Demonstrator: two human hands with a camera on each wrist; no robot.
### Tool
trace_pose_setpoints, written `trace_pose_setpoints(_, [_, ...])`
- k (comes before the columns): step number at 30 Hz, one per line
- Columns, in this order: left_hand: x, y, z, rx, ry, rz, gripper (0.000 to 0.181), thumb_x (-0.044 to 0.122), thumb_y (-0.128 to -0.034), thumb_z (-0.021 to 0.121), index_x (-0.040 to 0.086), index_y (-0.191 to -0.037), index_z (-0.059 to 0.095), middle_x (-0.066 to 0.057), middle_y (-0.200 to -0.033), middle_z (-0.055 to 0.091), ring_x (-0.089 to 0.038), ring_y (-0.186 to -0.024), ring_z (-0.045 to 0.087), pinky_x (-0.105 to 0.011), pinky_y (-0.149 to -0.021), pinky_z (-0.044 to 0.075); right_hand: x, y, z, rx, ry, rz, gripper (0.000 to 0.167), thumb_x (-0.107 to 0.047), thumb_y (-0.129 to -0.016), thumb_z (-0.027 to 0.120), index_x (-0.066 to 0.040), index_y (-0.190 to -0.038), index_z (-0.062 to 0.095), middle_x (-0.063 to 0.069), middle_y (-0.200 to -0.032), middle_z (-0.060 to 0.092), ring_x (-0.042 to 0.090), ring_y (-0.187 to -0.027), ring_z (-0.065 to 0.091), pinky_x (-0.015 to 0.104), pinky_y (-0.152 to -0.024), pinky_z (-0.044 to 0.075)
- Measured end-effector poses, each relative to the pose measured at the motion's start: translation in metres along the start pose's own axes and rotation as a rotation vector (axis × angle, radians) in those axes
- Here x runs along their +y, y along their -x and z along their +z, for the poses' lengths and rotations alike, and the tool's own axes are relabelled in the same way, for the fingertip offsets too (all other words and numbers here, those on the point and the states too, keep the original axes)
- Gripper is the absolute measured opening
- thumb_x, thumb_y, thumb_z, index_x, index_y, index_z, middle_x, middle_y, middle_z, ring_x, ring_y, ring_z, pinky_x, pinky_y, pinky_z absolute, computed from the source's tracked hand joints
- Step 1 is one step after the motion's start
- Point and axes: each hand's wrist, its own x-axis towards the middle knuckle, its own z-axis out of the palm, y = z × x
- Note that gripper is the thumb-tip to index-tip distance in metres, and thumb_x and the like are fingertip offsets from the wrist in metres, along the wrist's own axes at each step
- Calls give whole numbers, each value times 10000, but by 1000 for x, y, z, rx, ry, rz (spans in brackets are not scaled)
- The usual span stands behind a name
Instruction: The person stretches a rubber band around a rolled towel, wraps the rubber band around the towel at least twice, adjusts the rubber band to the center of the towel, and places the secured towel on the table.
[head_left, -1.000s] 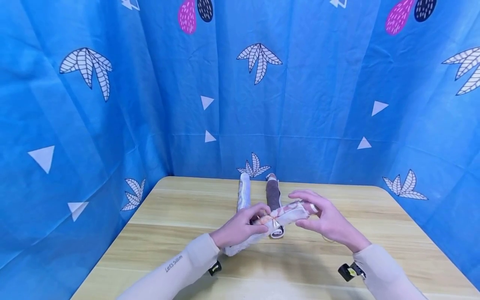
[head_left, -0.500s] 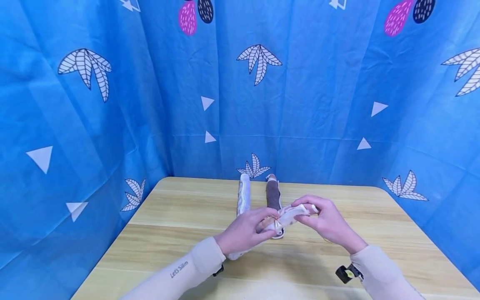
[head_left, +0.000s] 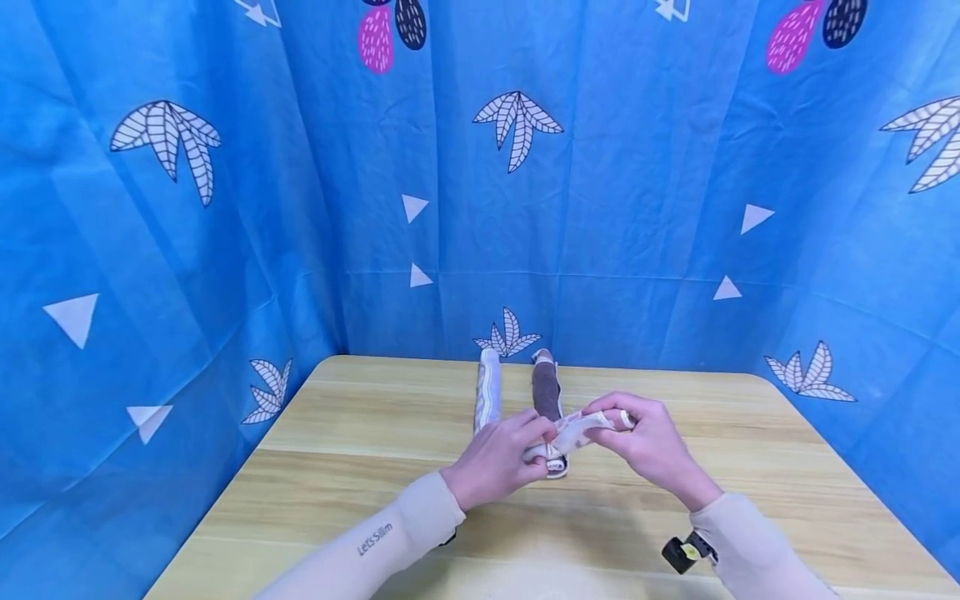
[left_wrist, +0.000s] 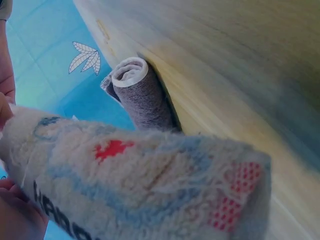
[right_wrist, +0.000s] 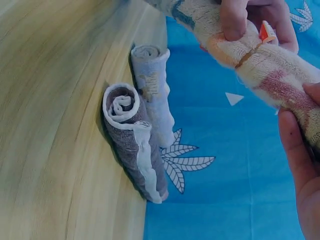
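Observation:
A pale rolled terry towel (head_left: 581, 432) with printed patches is held above the table between both hands. My left hand (head_left: 498, 461) pinches it near its middle, by a thin band (right_wrist: 248, 56) that cinches the roll. An orange tab (right_wrist: 267, 32) sticks up beside this band. My right hand (head_left: 651, 442) grips the towel's right end, thumb below and fingers above. In the left wrist view the towel's free end (left_wrist: 220, 185) fills the foreground, with red and blue print; in the head view the left hand hides most of that part.
Two more rolled towels lie at the back of the wooden table (head_left: 360, 417): a lilac one (head_left: 488, 387) and a brown one with white edging (head_left: 546, 387). Behind the table hangs a blue patterned curtain (head_left: 637, 208). A small yellowish thing (left_wrist: 103, 30) lies on the table.
My left hand has shifted right along the towel toward the cinched band, and its fingers have drawn closer together. My right hand keeps its grip and has moved slightly left.

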Motion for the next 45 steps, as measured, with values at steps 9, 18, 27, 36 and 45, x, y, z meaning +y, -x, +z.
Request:
trace_pose_setpoints(9, [-2,3,0,36,-16,48,201,108,-832,738,193,-956,603,61,-969,559,-31,-747,535,-71,-661,436,3,-3,-3,-4,-18,26,174,-103,-854,792,-153,-1015,749,63,-1037,736,161,-850,670,287,-694,582])
trace_pose_setpoints(18, [-6,7,-3,64,176,27,233,78,-818,752,178,-890,555,58,-958,581,-56,-818,555,-109,-708,485,6,-8,-5,-31,-122,128,196,-105,-848,793,-68,-1034,740,124,-1056,720,145,-874,674,298,-759,590])
trace_pose_setpoints(27, [-14,7,-6,-88,688,-289,232,93,-890,687,246,-1033,586,42,-1029,618,-106,-922,591,-250,-809,515,2,-5,-9,-131,84,-66,409,-211,-863,802,-242,-1247,667,28,-1242,663,162,-982,641,308,-753,561])
trace_pose_setpoints(36, [-21,3,-8,-192,879,-361,174,72,-939,636,144,-1066,542,6,-972,637,-99,-858,588,-219,-737,487,-4,-4,-14,-196,369,-351,598,-45,-758,850,-324,-1253,664,-45,-1391,540,198,-1213,566,419,-911,554])
trace_pose_setpoints(45, [-15,8,-5,-147,754,-317,279,208,-938,683,258,-1152,513,17,-1093,607,-125,-915,600,-267,-770,534,1,-4,-8,-110,418,-387,448,-18,-756,854,-242,-1124,730,-43,-1158,650,162,-1015,633,346,-815,575])
